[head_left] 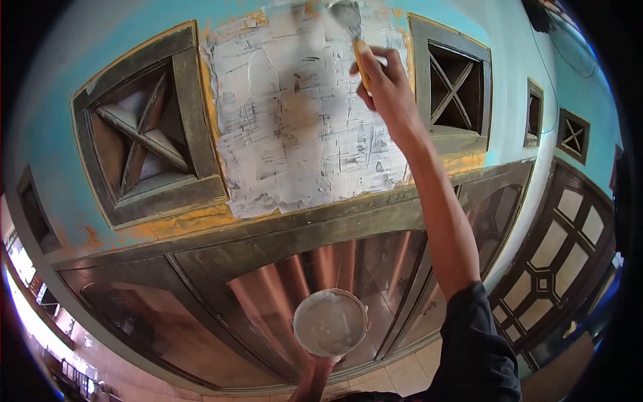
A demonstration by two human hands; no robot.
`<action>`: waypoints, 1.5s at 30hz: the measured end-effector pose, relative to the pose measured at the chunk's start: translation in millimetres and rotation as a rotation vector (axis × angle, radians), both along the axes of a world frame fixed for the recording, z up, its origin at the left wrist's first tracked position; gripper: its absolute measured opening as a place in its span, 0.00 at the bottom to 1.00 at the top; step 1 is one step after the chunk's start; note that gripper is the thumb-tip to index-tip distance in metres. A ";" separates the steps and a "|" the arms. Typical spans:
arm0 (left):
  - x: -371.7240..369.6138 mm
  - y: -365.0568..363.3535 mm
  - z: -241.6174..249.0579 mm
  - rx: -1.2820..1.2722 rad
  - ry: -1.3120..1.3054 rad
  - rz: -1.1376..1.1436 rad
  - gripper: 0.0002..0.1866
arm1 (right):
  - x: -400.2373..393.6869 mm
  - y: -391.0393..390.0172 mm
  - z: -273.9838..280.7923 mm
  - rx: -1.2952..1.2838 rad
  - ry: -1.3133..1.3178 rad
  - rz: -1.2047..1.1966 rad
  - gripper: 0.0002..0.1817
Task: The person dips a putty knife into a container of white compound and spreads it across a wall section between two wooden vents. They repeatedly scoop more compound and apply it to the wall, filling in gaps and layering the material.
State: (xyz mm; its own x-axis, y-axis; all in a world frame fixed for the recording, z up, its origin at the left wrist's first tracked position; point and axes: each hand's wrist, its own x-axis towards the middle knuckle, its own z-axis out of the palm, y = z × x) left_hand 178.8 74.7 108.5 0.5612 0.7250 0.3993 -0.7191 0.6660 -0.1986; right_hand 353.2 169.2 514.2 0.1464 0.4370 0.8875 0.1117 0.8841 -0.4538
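My right hand (383, 82) is raised high, its fingers wrapped round the wooden handle of a putty knife (362, 57). The metal blade lies up against the top of a wall patch (268, 154) covered in rough white filler, with grey and brownish areas showing through. Low in front of me, my left hand (323, 360) holds up a round bucket (367, 320) from beneath; the fingers under it are mostly hidden. Inside the bucket is pale grey filler paste (333, 323).
Wooden vent frames with crossed bars flank the patch, one on the left (144, 137) and one on the right (455, 87). Below runs a dark wooden window frame (301, 224) with glass and a reddish curtain (335, 264). A panelled door (552, 258) stands at the right.
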 end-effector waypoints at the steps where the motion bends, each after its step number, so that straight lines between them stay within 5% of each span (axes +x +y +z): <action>1: -1.4 -1.5 1.9 0.000 0.003 0.002 0.51 | -1.0 6.5 11.8 0.037 0.001 -0.011 0.23; 13: -7.5 -7.0 31.7 -0.073 -0.054 0.029 0.54 | -10.6 25.8 20.2 -0.146 0.024 -0.092 0.24; 15: -5.2 1.4 13.3 0.047 0.277 0.173 0.55 | -7.8 24.3 10.4 -0.175 0.019 -0.080 0.24; 20: -6.4 -6.8 15.0 -0.007 0.253 0.140 0.55 | -1.7 1.8 -14.6 -0.139 0.055 0.076 0.22; 28: -7.8 -14.3 30.1 -0.137 -0.096 0.020 0.53 | 2.5 1.4 20.7 -0.046 0.029 -0.098 0.17; 34: -5.3 -2.9 19.5 0.024 0.279 0.183 0.52 | 12.1 49.2 30.5 -0.091 -0.121 -0.523 0.22; 37: -7.7 -8.8 29.5 -0.090 -0.035 0.007 0.53 | 24.7 44.2 9.7 -0.103 -0.191 -0.568 0.23; 39: -13.2 7.5 -14.9 0.046 0.271 0.135 0.55 | 24.8 13.7 -5.2 -0.102 -0.077 -0.232 0.20; 40: -12.4 8.8 -13.9 0.051 0.268 0.133 0.55 | 26.5 0.3 -9.1 -0.097 -0.079 -0.234 0.20; 42: -9.3 11.1 -11.7 0.053 0.226 0.125 0.56 | 31.5 -23.2 -15.5 -0.238 0.176 0.303 0.16; 45: -5.9 12.6 -5.4 0.054 0.172 0.109 0.57 | 38.9 -45.0 -18.6 -0.380 0.202 0.480 0.13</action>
